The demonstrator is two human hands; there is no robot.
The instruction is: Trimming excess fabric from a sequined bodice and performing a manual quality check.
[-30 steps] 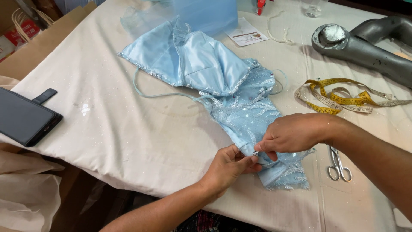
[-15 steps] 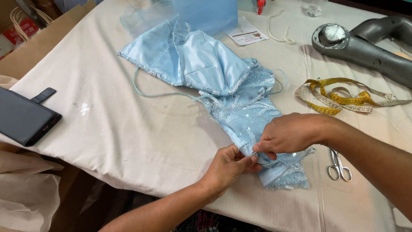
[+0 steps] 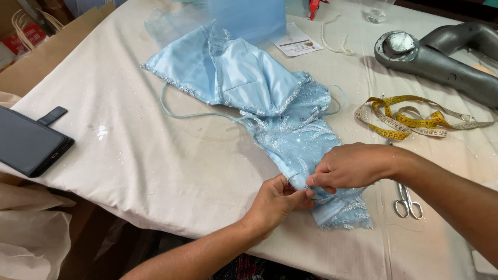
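Left hand (image 3: 275, 199) and right hand (image 3: 347, 166), unmoved since a second ago, together pinching beaded hem of blue dress (image 3: 306, 181); same spot worked.

A pale blue garment (image 3: 270, 109) is spread flat across a cream cloth-covered table, running diagonally from the upper left toward the lower right. Its upper part is made of smooth, shiny satin, folded open so that the lining is shown. Its lower part is covered with sheer fabric worked in silvery sequins and beads in leaf-like patterns. A thin blue strap is looped out to the left. The beaded lower edge is pinched between the left hand (image 3: 277, 199) and the right hand (image 3: 350, 166), which meet at one small fold.
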